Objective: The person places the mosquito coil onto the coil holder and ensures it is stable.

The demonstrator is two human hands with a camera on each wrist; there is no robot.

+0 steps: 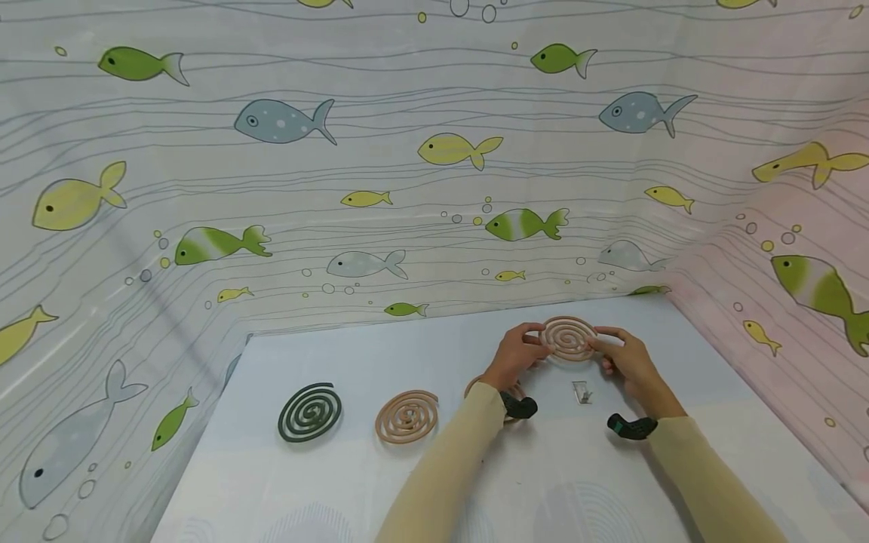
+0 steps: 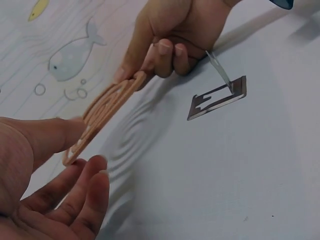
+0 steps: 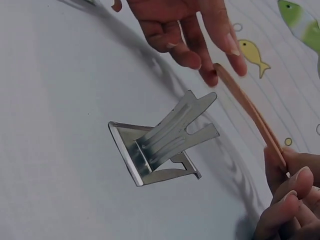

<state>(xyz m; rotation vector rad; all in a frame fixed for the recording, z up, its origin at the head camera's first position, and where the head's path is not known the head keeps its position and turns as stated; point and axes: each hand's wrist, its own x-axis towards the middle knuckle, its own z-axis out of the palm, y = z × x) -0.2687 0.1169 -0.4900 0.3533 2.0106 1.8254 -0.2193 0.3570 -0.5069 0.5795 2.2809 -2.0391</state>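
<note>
A tan mosquito coil (image 1: pixel 567 338) is held up above the far right part of the table, between both hands. My left hand (image 1: pixel 517 354) pinches its left edge, thumb on one face and a finger at the other. At the opposite edge, my right hand (image 1: pixel 627 362) grips the coil between thumb and fingers. In the right wrist view the coil (image 3: pixel 250 112) appears nearly edge-on. Below it on the table lies a small metal coil stand (image 3: pixel 160 155), its forked prong bent up at a slant.
To the left sit a dark green coil (image 1: pixel 309 412) and another tan coil (image 1: pixel 406 417). A further tan coil (image 1: pixel 475 386) is partly hidden behind the left wrist. Fish-printed sheeting (image 1: pixel 380 173) encloses the white table (image 1: pixel 271 490) at the back and sides.
</note>
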